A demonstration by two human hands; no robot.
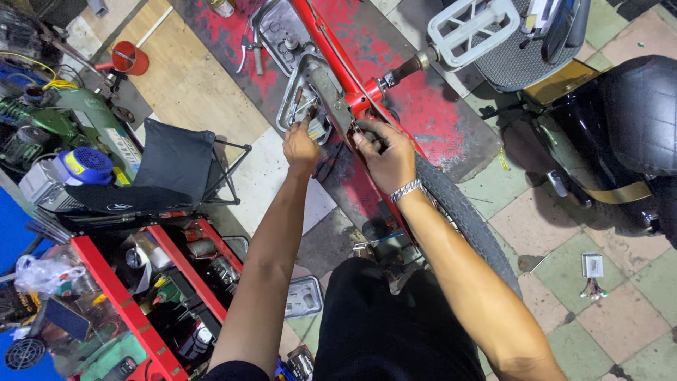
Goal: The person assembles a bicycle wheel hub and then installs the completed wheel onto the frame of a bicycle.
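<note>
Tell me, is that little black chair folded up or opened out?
Opened out. The black chair has its seat spread wide and its thin metal legs splayed on the floor, beside the red tool cart.

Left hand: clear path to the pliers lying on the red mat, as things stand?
Probably yes. The left hand is at the red frame; the pliers lie beyond it on the mat, nothing visibly between.

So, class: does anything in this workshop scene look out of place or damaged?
Yes. A small white electrical part with loose coloured wires lies alone on the tiled floor, away from both hands working at the red bicycle frame.
</note>
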